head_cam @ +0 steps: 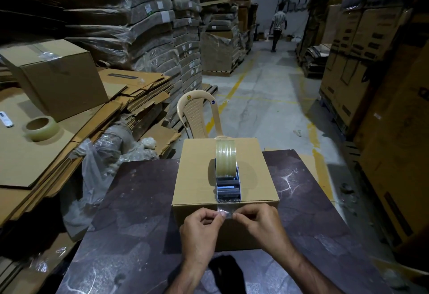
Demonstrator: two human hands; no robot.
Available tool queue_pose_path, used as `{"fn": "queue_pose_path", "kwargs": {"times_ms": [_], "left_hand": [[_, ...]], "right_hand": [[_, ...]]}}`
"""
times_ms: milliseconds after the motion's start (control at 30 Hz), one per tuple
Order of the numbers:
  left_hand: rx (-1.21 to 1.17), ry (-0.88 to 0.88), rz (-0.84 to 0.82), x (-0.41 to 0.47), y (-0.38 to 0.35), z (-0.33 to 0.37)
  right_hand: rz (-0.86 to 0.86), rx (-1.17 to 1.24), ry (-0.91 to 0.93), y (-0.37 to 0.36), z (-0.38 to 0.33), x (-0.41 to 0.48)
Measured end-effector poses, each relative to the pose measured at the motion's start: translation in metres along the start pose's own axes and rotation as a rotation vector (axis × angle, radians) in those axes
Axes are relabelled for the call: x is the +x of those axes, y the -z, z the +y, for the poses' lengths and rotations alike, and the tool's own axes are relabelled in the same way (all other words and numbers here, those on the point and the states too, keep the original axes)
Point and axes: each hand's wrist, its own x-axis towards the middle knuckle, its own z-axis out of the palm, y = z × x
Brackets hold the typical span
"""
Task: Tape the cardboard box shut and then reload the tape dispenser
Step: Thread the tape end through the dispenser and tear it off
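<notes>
A closed brown cardboard box [195,173] sits on the dark table [130,212] in front of me. On top of the box stands a tape dispenser [228,189] with a roll of clear tape [225,156] mounted on it, its cutter at the box's near edge. A strip of clear tape [226,211] runs from the cutter down over the near face. My left hand [202,226] and my right hand [260,221] each pinch one side of the strip's end against the box front. A spare tape roll [41,127] lies on flat cardboard at the left.
Flattened cardboard sheets [46,154] and a taped box [58,73] lie to the left. A beige plastic chair [199,112] stands behind the table. Wrapped pallet stacks line both sides of the aisle. A person [277,26] walks away far down it.
</notes>
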Motion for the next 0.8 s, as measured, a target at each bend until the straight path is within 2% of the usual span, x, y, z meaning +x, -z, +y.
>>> {"fn": "queue_pose_path", "kwargs": {"times_ms": [233,367,533,600,700,800], "left_hand": [[-0.028,-0.007,0.01,-0.002,-0.001,-0.001],[-0.034,-0.088,0.004,-0.008,0.003,0.003],[-0.066,-0.177,0.014,-0.012,0.006,0.0],[-0.089,-0.198,0.031,-0.013,0.007,0.0],[-0.098,-0.22,0.017,-0.015,0.009,-0.002],[-0.117,-0.215,0.004,-0.015,0.009,-0.003]], "right_hand": [[0.007,0.106,-0.08,-0.001,0.0,0.0],[0.013,0.298,-0.097,-0.002,-0.001,-0.007],[0.167,0.509,-0.012,-0.006,-0.004,-0.019],[0.223,0.451,0.049,-0.005,-0.001,-0.023],[0.23,0.136,0.253,-0.003,0.004,-0.025],[0.253,0.125,0.293,0.0,0.003,-0.021]]}}
